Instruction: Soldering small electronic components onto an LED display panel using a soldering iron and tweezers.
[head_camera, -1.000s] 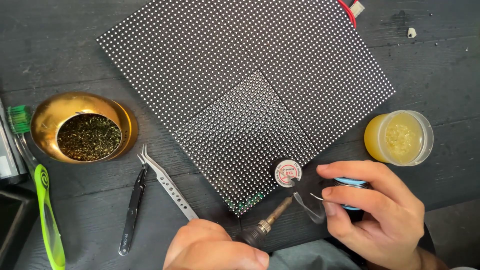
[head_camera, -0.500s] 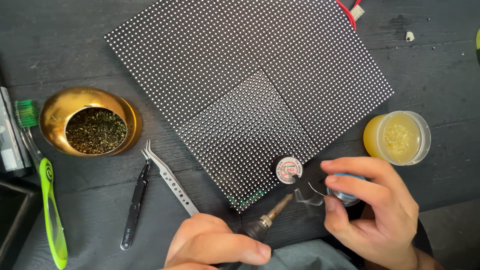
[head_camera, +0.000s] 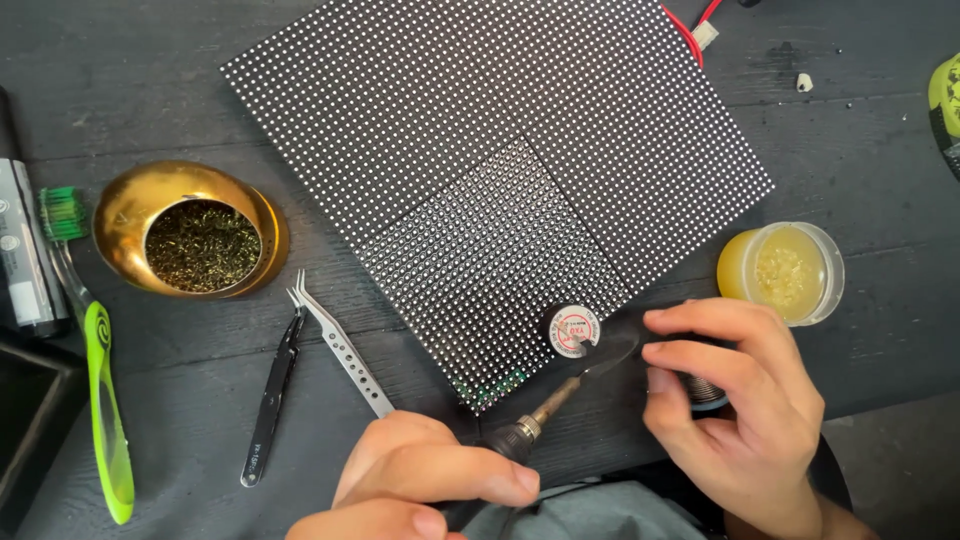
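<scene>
Two bare hands low in the picture

The left hand (head_camera: 420, 480) lies flat and low, its fingers curled shut and the thumb stretched out to the right. The right hand (head_camera: 735, 415) sits beside it, a bit higher, palm turned left. Its fingers (head_camera: 700, 322) bend and pinch together, and the wrist runs off the bottom edge.

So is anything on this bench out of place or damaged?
Nothing looks spilled or broken. One oddity: a smaller dotted panel lies skewed atop the large LED panel, its corner overhanging near the soldering iron.
</scene>
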